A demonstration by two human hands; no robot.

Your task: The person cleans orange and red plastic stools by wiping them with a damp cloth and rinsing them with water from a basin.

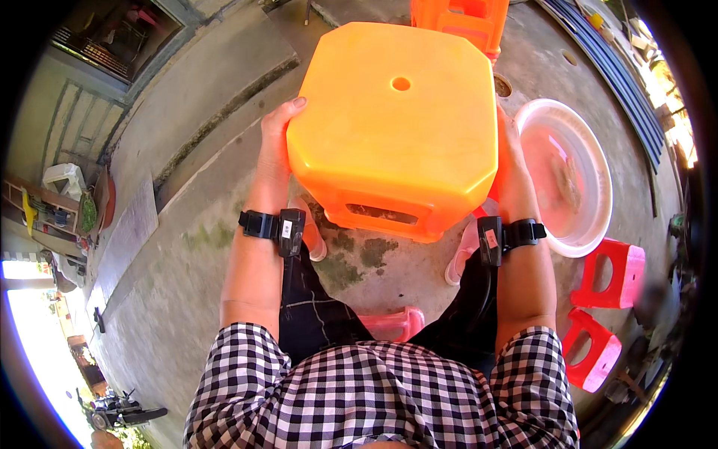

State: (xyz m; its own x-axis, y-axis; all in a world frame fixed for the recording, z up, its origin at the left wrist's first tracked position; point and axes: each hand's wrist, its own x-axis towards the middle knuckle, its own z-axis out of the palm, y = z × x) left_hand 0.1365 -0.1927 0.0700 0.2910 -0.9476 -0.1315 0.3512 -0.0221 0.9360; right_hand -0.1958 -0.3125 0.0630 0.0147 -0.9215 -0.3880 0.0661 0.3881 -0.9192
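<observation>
Between my two hands is an orange plastic stool, held up in front of me with its square seat facing me. The seat has cut corners and a round hole in its middle; one side panel with a slot shows below. My left hand grips the stool's left side, its thumb on the seat's edge and its other fingers hidden. On the opposite side my right hand is pressed to the stool, most of its fingers out of sight behind it. A black strapped device sits on each of my wrists.
Another orange stool stands beyond the held one. To the right, a large white basin holds reddish water and a cloth-like thing. Two small red stools lie near it. A pink stool is between my legs. Long blue corrugated sheets lie far right.
</observation>
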